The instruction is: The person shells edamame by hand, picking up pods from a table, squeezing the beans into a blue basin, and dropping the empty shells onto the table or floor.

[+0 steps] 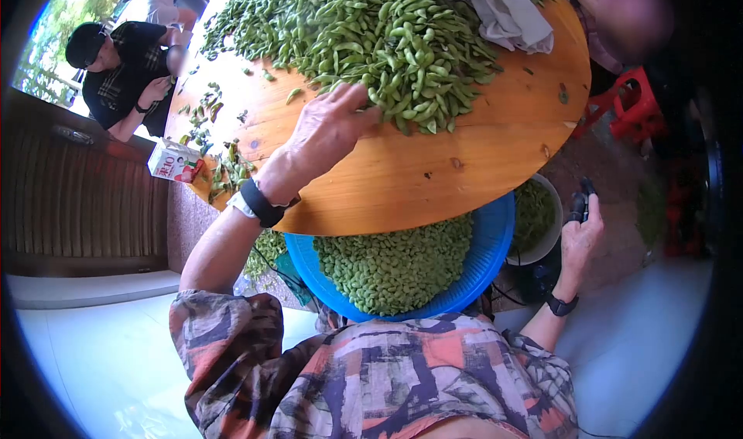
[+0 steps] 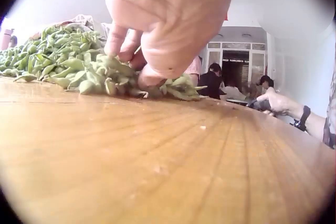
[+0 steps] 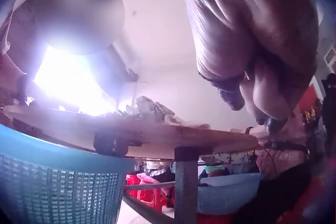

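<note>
1. Okay so the green soybean pods [image 1: 410, 52] are in a big loose heap on the table [image 1: 433, 183]: plump, bumpy, curved little things, kinda matte. The table is smooth orange-brown wood with a rounded edge, visible grain and a few dark knots.

2. Left hand [image 1: 329, 121] is at the near edge of that heap, fingers and thumb bent around a few pods, pinching them right at the wood.

3. Right hand [image 1: 580, 241] is out past the table edge, released, fingers loosely bent, with dark coverings on some fingertips.

4. Shelled green beans [image 1: 395, 265] fill a round blue plastic basket [image 1: 499, 241] with openwork grid sides, partly under the table edge. Smooth, small, rounded beans, piled thick.

5. Just beside it there's a round pale bowl [image 1: 558, 226] with green stuff in it, too shadowy to tell what exactly.

6. Also up top: a crumpled pale grey cloth [image 1: 507, 13] against the heap, plus a boxy printed carton [image 1: 174, 161] near some scattered, darker pods [image 1: 228, 168].
</note>
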{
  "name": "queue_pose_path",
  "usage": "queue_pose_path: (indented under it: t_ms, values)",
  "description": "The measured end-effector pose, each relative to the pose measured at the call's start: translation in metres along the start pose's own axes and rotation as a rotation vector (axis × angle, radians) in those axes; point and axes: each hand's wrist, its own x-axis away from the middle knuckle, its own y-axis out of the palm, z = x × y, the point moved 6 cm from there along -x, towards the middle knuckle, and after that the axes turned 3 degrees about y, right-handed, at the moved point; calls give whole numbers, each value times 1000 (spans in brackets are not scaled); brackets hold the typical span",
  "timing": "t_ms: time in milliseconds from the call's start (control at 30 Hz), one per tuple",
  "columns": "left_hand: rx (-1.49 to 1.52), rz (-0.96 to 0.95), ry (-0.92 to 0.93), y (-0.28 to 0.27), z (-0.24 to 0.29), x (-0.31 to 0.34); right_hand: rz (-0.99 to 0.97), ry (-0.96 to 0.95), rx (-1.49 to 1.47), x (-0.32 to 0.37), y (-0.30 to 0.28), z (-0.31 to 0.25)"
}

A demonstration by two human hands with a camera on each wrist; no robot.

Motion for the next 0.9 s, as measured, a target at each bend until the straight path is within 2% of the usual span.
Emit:
queue_pose_path:
  t_ms: [67,100,133,200,233,267,367,400,467,500,567,733,800,900]
  values:
    - [188,161,-153,-5,-3,4,-158,182,-290,-1,7,-26]
    - [245,316,-126,-15,3,5,-225,211,-441,4,16,-36]
    - [254,313,-122,-15,13,7,-291,239,-591,9,25,-48]
    - [815,146,-580,8,18,28,-565,257,-874,17,36,-99]
    - [1091,124,-596,13,36,35,-636,199,-966,22,42,-121]
    - [1289,62,-700,22,52,44,-710,137,-1057,28,47,-141]
    - [1604,58,-831,33,83,60,-1007,220,-1176,46,64,-174]
    - [1662,84,-844,35,89,65,-1018,217,-1171,49,65,-177]
    - [1685,143,-860,42,96,71,-1129,265,-1211,56,68,-185]
    - [1588,175,-833,43,97,74,-1140,252,-1181,57,67,-185]
    - [1441,213,-796,41,100,75,-1138,252,-1170,60,70,-181]
    - [1457,255,-782,48,106,77,-1136,217,-1165,61,67,-177]
    - [1472,256,-794,49,108,77,-1186,310,-1310,65,67,-176]
    - [1425,274,-771,48,111,76,-1132,307,-1272,66,68,-174]
